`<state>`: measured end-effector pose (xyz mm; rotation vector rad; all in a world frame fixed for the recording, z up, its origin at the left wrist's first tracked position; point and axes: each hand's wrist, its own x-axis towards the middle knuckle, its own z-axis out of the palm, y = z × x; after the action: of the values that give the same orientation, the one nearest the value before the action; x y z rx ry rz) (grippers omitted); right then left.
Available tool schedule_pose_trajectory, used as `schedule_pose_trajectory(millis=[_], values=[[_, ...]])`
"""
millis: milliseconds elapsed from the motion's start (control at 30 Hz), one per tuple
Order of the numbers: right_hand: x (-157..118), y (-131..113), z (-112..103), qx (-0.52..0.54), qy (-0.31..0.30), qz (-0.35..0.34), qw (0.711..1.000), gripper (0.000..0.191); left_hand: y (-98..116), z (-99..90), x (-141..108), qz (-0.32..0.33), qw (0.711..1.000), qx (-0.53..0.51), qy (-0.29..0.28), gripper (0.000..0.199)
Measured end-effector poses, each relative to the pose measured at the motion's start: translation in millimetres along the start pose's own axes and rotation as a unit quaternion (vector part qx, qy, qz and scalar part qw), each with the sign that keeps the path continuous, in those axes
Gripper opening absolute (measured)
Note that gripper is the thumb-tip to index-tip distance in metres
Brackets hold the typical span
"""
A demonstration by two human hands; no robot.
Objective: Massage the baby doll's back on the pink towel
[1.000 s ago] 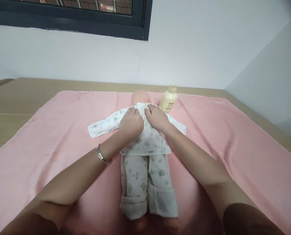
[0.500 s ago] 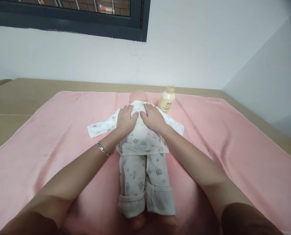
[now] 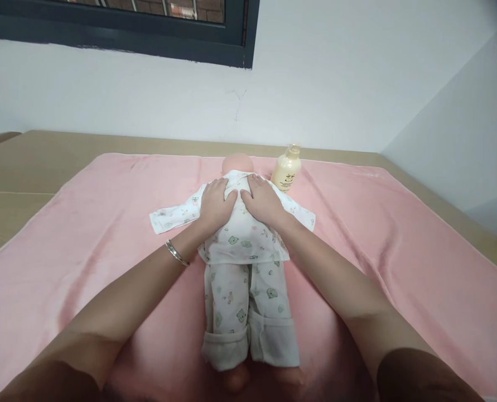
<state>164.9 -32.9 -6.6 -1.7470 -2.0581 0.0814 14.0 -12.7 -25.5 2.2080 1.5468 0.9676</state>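
Note:
A baby doll (image 3: 242, 240) in a white printed top and matching trousers with turned-up cuffs lies face down, its bald head (image 3: 237, 163) at the far end. My left hand (image 3: 217, 204) rests flat on the left side of its upper back, fingers stretched out. On the right side of the back lies my right hand (image 3: 263, 198), also flat, the two thumbs almost meeting at the middle. Both sleeves spread out sideways, and the feet show below the cuffs. Neither hand grips anything.
A cream pump bottle (image 3: 286, 170) stands by the doll's right shoulder. Under the doll, a pink blanket (image 3: 126, 251) with soft creases covers much of the wooden table (image 3: 14, 167). Behind rise a white wall (image 3: 323, 78) and a dark-framed window (image 3: 148, 42).
The view has shifted very slightly. Both hands keep the same place on the doll's back, and nothing else has visibly moved.

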Motion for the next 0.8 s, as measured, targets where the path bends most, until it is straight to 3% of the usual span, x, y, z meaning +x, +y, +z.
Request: schedule_pose_trajectory(millis=[800], values=[[-2.4, -0.9, 2.6, 0.007, 0.008, 0.005, 1.0, 0.061, -1.0, 0.5, -0.2, 0.005, 1.0, -0.002, 0.004, 0.052]])
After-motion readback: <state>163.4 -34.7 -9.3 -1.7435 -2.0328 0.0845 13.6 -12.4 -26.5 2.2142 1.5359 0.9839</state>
